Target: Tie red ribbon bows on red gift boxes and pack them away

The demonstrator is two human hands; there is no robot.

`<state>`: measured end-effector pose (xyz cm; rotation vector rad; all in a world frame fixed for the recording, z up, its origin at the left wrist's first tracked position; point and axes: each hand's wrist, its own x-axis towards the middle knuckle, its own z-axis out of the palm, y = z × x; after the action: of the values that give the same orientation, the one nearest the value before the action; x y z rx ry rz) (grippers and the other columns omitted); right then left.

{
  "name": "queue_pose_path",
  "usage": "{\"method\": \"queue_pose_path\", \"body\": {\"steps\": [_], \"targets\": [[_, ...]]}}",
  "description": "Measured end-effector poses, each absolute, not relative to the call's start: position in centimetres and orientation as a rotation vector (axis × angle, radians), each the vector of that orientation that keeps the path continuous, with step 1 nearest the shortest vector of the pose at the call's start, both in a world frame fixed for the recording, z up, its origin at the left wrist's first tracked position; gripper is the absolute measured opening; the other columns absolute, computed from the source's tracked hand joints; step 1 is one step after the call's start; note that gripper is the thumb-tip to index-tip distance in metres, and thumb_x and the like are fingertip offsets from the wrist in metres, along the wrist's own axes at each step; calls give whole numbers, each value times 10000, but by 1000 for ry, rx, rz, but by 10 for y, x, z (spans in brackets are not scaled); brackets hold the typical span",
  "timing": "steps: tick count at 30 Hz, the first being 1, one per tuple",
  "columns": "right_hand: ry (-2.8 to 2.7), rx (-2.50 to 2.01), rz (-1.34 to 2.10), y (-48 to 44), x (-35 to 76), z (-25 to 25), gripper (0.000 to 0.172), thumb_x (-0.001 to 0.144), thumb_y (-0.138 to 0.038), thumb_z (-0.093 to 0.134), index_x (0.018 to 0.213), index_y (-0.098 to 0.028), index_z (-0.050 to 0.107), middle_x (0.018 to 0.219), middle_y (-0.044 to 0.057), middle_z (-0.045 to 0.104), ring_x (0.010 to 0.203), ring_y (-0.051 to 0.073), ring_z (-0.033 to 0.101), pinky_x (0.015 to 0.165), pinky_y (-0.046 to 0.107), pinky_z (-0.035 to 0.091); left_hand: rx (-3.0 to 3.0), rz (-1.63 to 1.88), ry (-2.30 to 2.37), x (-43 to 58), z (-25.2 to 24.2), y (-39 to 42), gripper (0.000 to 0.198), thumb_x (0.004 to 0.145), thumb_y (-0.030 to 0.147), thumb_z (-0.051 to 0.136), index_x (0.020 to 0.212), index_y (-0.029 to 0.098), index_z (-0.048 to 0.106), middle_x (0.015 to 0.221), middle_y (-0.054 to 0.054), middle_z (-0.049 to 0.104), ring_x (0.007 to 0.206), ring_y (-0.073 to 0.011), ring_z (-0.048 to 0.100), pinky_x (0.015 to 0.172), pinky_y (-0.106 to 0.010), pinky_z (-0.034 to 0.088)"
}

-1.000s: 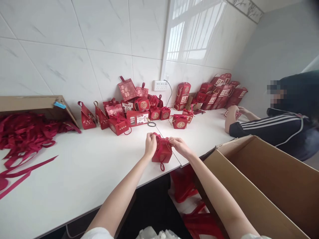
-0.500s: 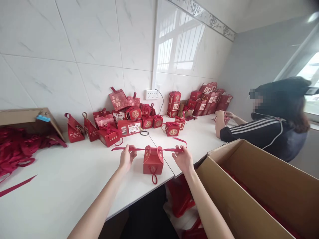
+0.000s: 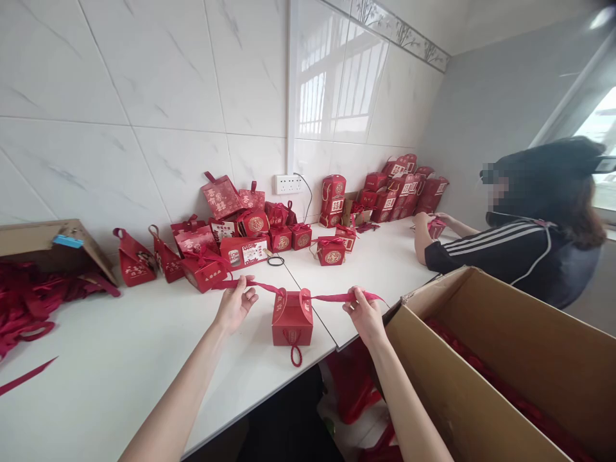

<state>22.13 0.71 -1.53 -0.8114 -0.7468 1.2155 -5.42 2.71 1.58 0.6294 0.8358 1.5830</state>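
Note:
A small red gift box (image 3: 292,326) stands upright on the white table in front of me, a twisted cord loop hanging from its near side. Through its curved top flaps runs a dark red ribbon (image 3: 332,298), stretched out to both sides. My left hand (image 3: 235,305) pinches the ribbon to the left of the box. To the right, my right hand (image 3: 364,313) has the other end between thumb and fingers. Neither hand touches the box itself.
Finished-looking red boxes (image 3: 240,224) crowd along the wall. Loose ribbons (image 3: 29,305) spill from a carton at the left. A large open cardboard box (image 3: 447,378) stands close on my right. Beyond it a co-worker (image 3: 520,224) handles a red box. A black ring (image 3: 276,261) lies on the table.
My hands have moved farther apart, drawing the ribbon outward on both sides. The co-worker's hands have shifted slightly, and my view has turned a little.

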Motion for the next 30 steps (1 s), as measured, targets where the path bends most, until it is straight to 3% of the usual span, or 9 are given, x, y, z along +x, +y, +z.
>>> {"method": "queue_pose_path", "body": {"steps": [6,10,16,21,25,30], "targets": [[-712,-793,1262,7,221,-19,264,630,-414,750,676,-209,590,727,-22,517,499,65,429,476,257,426,558,1569,827,-56,9,30,203,680,278,734,752,99,672,505,58,379,440,-36,381,405,-163,395],[-670,-794,1271,8,220,-27,311,587,-415,784,762,-216,622,656,-36,510,484,60,419,467,235,416,506,1571,804,-55,3,31,164,720,241,704,797,99,672,493,62,359,444,-36,386,421,-154,417],[-668,-836,1237,10,223,-27,346,553,-477,786,648,-200,603,591,-17,524,518,89,451,482,238,410,437,1583,733,-53,1,39,81,738,180,685,774,117,649,482,56,394,450,-41,424,447,-149,441],[-812,-867,1138,15,222,-11,377,613,-566,703,705,-205,651,670,5,552,621,118,495,572,269,437,439,1616,682,-52,16,47,119,698,157,719,678,129,605,542,56,494,442,-12,419,478,-137,437],[-937,-826,1110,27,212,8,393,587,-544,729,752,-193,665,591,-16,544,589,116,498,630,289,440,488,1607,649,-49,32,51,204,635,218,768,633,142,579,591,47,557,512,-49,498,528,-187,459],[-1045,-672,1190,42,189,39,314,597,-471,756,673,-200,615,553,-27,574,550,110,529,588,255,434,713,1548,489,-41,52,54,267,608,329,778,616,153,577,617,43,546,601,-87,533,580,-229,457]]}}
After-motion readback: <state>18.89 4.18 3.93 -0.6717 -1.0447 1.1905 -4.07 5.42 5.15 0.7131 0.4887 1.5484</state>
